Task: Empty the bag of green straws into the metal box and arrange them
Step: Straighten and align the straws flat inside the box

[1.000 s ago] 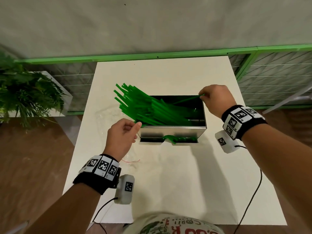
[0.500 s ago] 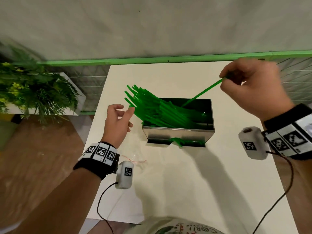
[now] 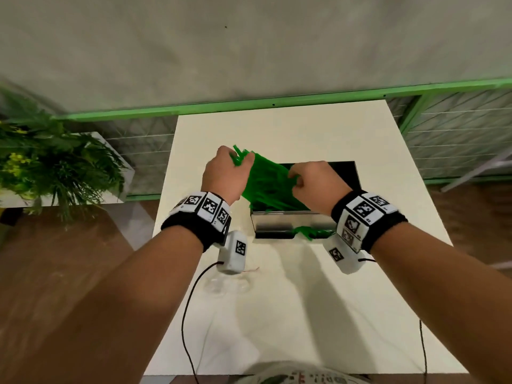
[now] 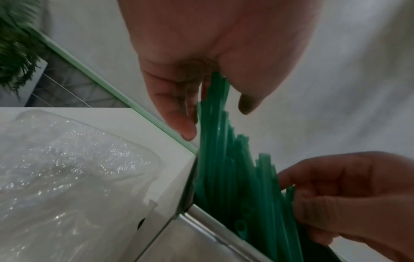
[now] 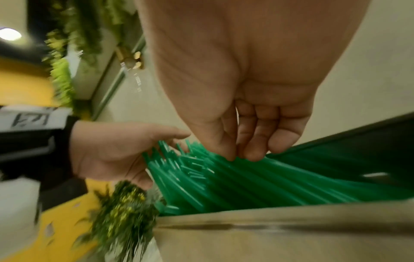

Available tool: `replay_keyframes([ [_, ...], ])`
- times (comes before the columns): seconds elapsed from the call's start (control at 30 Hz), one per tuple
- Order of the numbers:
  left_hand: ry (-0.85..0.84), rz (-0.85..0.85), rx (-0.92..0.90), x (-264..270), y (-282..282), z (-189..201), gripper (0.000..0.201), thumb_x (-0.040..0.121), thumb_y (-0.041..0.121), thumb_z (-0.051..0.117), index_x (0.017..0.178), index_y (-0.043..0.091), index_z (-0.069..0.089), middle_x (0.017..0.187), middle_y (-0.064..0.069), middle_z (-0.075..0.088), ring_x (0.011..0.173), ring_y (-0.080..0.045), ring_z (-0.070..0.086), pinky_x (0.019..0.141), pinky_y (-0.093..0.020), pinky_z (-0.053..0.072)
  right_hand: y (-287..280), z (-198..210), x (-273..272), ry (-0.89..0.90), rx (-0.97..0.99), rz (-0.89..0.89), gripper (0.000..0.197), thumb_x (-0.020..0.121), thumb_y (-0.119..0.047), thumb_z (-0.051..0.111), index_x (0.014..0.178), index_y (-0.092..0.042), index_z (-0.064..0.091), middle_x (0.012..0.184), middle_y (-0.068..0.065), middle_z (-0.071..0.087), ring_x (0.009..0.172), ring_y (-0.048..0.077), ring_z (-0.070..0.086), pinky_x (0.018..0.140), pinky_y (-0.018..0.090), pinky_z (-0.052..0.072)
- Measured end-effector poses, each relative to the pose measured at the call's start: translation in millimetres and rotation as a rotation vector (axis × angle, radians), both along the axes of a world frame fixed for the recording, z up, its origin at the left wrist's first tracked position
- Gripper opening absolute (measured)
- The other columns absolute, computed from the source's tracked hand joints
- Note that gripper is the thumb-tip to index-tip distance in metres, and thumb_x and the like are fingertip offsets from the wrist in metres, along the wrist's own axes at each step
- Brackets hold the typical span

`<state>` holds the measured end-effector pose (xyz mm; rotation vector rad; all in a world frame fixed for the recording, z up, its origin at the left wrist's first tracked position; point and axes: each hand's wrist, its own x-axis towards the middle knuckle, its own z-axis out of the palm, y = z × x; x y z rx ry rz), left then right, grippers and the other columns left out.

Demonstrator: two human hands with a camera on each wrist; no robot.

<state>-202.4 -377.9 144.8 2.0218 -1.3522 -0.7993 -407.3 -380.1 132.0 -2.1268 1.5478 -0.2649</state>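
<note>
A shiny metal box (image 3: 293, 218) stands mid-table, and a thick bundle of green straws (image 3: 266, 181) leans out over its left rim. My left hand (image 3: 241, 159) curls around the bundle's raised ends; the left wrist view shows its thumb and fingers either side of the straw tips (image 4: 213, 95). My right hand (image 3: 297, 181) grips the bundle's middle over the box, with curled fingertips (image 5: 253, 152) on the straws (image 5: 224, 177). More green straws (image 3: 310, 232) show in the slot at the box's front base. The empty clear bag (image 4: 67, 168) lies left of the box.
The white table (image 3: 304, 314) has bare surface in front of the box. A leafy plant (image 3: 55, 167) sits on a stand to the left. A green rail (image 3: 277, 102) with wire mesh runs behind. Wrist cables (image 3: 185, 314) trail over the near edge.
My right hand came down from holding one straw high at the right and now grips the bundle. My left hand moved up from beside the box to the straw ends.
</note>
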Motion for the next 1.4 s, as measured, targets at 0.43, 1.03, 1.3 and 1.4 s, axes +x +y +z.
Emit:
replay_keyframes([
  [0.43, 0.156, -0.051, 0.015, 7.2, 4.0, -10.0, 0.028, 0.089, 0.034, 0.077, 0.098, 0.012, 0.062, 0.098, 0.003, 0.06, 0.058, -0.025, 0.073, 0.051, -0.04, 0.062, 47.7, -18.9, -73.5, -0.122, -0.021, -0.392, 0.026, 0.084, -0.003, 0.062, 0.102, -0.02, 0.068, 0.08, -0.001, 0.07, 0.079, 0.018, 0.062, 0.065, 0.016, 0.042],
  [1.03, 0.142, -0.126, 0.035, 24.9, 1.1, 40.6, 0.014, 0.079, 0.001, 0.084, 0.081, 0.005, 0.071, 0.091, -0.014, 0.07, 0.077, -0.025, 0.077, 0.063, -0.033, 0.065, 75.8, -11.1, -120.1, -0.381, -0.081, -0.319, 0.017, 0.083, -0.003, 0.069, 0.086, -0.019, 0.072, 0.078, -0.006, 0.069, 0.073, 0.012, 0.063, 0.072, 0.017, 0.05],
  [1.3, 0.109, -0.052, -0.047, 32.1, 27.7, 88.1, 0.014, 0.08, 0.002, 0.083, 0.087, 0.0, 0.071, 0.098, -0.017, 0.07, 0.082, -0.03, 0.075, 0.06, -0.026, 0.064, 37.8, 33.2, 8.6, -0.304, -0.125, 0.182, 0.086, 0.071, -0.047, 0.084, 0.142, -0.019, 0.046, 0.137, 0.0, 0.051, 0.125, 0.016, 0.046, 0.107, 0.029, 0.039],
  [1.4, 0.039, -0.055, -0.107, 32.9, 42.1, 102.8, 0.016, 0.08, 0.004, 0.084, 0.09, 0.001, 0.072, 0.094, -0.016, 0.071, 0.079, -0.026, 0.075, 0.058, -0.024, 0.062, 34.0, 31.7, 70.6, -0.268, -0.078, 0.266, 0.1, 0.069, -0.043, 0.088, 0.149, -0.012, 0.036, 0.146, 0.01, 0.048, 0.133, 0.025, 0.043, 0.111, 0.038, 0.038],
])
